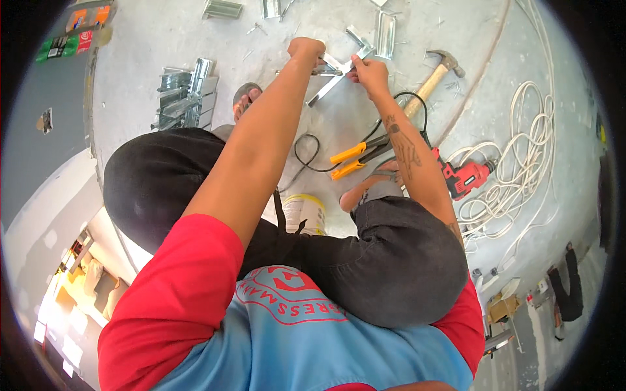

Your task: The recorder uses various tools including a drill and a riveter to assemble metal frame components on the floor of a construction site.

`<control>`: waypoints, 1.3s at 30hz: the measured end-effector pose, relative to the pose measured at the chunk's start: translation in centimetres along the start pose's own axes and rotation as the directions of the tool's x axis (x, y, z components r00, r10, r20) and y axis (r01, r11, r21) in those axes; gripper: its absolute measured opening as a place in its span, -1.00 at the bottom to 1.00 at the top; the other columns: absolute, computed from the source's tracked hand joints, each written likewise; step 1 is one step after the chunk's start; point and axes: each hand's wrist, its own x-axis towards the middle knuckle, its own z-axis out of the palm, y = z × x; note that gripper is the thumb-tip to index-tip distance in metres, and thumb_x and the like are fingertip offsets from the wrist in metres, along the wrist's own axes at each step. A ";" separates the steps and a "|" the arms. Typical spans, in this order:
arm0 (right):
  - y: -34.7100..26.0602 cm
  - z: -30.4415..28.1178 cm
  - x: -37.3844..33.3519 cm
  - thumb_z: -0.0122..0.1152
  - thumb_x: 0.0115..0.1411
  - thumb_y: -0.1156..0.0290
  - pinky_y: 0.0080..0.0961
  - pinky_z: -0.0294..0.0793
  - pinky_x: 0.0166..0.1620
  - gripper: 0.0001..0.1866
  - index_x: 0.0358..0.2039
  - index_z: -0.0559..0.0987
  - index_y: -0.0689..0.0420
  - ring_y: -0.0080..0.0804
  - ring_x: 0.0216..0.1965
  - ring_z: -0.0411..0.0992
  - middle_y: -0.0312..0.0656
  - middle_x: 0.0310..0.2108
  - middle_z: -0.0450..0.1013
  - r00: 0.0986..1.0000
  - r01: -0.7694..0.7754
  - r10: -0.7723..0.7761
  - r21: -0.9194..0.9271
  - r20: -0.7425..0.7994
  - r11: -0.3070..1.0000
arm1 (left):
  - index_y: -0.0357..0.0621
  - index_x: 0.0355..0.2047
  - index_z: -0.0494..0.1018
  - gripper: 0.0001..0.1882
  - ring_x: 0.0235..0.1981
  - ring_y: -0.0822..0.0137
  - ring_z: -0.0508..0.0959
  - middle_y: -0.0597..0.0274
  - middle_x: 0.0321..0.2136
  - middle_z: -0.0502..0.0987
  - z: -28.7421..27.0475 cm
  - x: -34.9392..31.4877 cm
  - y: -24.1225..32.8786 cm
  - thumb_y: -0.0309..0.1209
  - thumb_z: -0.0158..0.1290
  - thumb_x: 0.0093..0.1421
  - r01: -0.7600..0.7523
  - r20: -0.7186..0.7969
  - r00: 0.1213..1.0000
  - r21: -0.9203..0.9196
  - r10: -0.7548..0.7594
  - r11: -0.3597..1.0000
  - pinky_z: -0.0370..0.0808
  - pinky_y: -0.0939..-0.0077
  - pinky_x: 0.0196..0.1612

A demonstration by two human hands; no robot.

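Out in front of me, both my hands meet at a bent piece of thin metal channel [326, 91]. My right hand [370, 75] is closed, pinching the channel near its joint. My left hand [306, 48] is closed beside the channel's other side, on a slim silvery metal tool [326, 72] that crosses the channel. The fingers hide most of this tool, so its exact kind is unclear. Just beyond my right hand, another short metal channel piece [385, 36] lies on the floor.
Cut channel pieces [189, 98] are stacked at left. Toward the right lie a hammer [433, 81], a red corded power drill [466, 177] and coiled white cable [521, 163]. An orange-and-black-handled tool [349, 154] rests by my foot. Between my legs stands a yellow-rimmed bucket [304, 212].
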 end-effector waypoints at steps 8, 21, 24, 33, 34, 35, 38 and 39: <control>-2.0 -0.6 -0.7 0.22 0.29 0.20 -0.56 0.58 -0.46 -0.58 -0.38 0.62 0.41 -0.42 -0.55 0.57 -0.05 -0.51 0.58 0.996 -0.049 0.047 0.024 0.069 0.999 | -0.45 -0.29 0.50 -0.80 -0.40 0.10 0.67 -0.05 -0.29 0.60 -0.5 -2.3 2.1 -0.55 0.18 0.11 -0.059 0.075 0.996 0.182 0.046 0.981 0.71 0.31 -0.46; -2.3 -0.2 -0.6 0.17 0.30 0.24 -0.55 0.59 -0.46 -0.59 -0.41 0.61 0.43 -0.43 -0.59 0.55 -0.04 -0.53 0.58 0.998 -0.057 0.058 -0.033 0.031 0.998 | -0.46 -0.19 0.43 -0.79 -0.26 -0.03 0.63 -0.08 -0.23 0.54 -0.1 -0.4 0.9 -0.59 0.09 0.17 -0.019 0.103 0.994 -0.103 0.030 0.994 0.71 0.02 -0.34; -2.4 0.1 -0.5 0.16 0.31 0.25 -0.55 0.60 -0.48 -0.58 -0.44 0.60 0.44 -0.41 -0.60 0.55 -0.02 -0.53 0.57 0.998 -0.055 0.055 0.014 0.017 0.998 | -0.44 -0.16 0.42 -0.77 -0.21 -0.05 0.61 -0.10 -0.21 0.53 -0.1 -0.4 0.6 -0.61 0.08 0.16 -0.042 0.120 0.991 -0.180 0.064 0.983 0.68 -0.08 -0.24; -4.9 -0.6 -2.3 0.18 0.30 0.26 -0.52 0.61 -0.50 -0.58 -0.45 0.58 0.46 -0.35 -0.59 0.56 0.00 -0.54 0.56 0.986 -0.165 0.162 0.183 0.035 0.969 | -0.40 -0.13 0.41 -0.72 -0.22 -0.12 0.60 -0.08 -0.21 0.53 -0.5 1.0 -0.4 -0.62 0.12 0.12 -0.013 0.150 0.987 -0.257 0.054 0.966 0.63 -0.21 -0.23; -5.2 -0.7 -2.5 0.18 0.30 0.26 -0.53 0.60 -0.50 -0.58 -0.45 0.58 0.46 -0.35 -0.59 0.56 0.00 -0.54 0.56 0.984 -0.177 0.171 0.202 0.045 0.963 | -0.40 -0.13 0.41 -0.72 -0.22 -0.12 0.60 -0.08 -0.21 0.53 -0.3 1.2 -0.4 -0.62 0.12 0.12 -0.035 0.158 0.984 -0.263 0.079 0.964 0.63 -0.21 -0.23; -5.4 -0.8 -2.7 0.19 0.30 0.25 -0.53 0.60 -0.51 -0.58 -0.45 0.58 0.46 -0.35 -0.60 0.56 -0.01 -0.55 0.56 0.982 -0.188 0.180 0.221 0.054 0.957 | -0.39 -0.14 0.41 -0.72 -0.23 -0.11 0.60 -0.09 -0.21 0.53 -0.2 1.4 -0.5 -0.62 0.12 0.12 -0.021 0.134 0.990 -0.236 0.053 0.972 0.64 -0.20 -0.23; -5.8 -1.0 -3.1 0.18 0.30 0.23 -0.51 0.62 -0.42 -0.59 -0.35 0.59 0.45 -0.32 -0.50 0.59 0.02 -0.45 0.57 0.977 -0.213 0.201 0.218 0.077 0.952 | -0.36 -0.13 0.42 -0.73 -0.24 -0.08 0.60 -0.08 -0.19 0.52 -0.2 1.5 -0.7 -0.57 0.14 0.15 0.006 0.148 0.989 -0.232 0.029 0.973 0.65 -0.14 -0.22; -5.6 -1.3 -3.5 0.18 0.30 0.23 -0.51 0.62 -0.42 -0.59 -0.35 0.59 0.45 -0.32 -0.50 0.59 0.02 -0.45 0.57 0.975 -0.218 0.204 0.218 0.087 0.951 | -0.33 -0.12 0.42 -0.72 -0.24 -0.06 0.60 -0.07 -0.18 0.51 -0.4 1.4 -0.7 -0.52 0.17 0.17 0.009 0.150 0.988 -0.251 0.030 0.968 0.66 -0.09 -0.22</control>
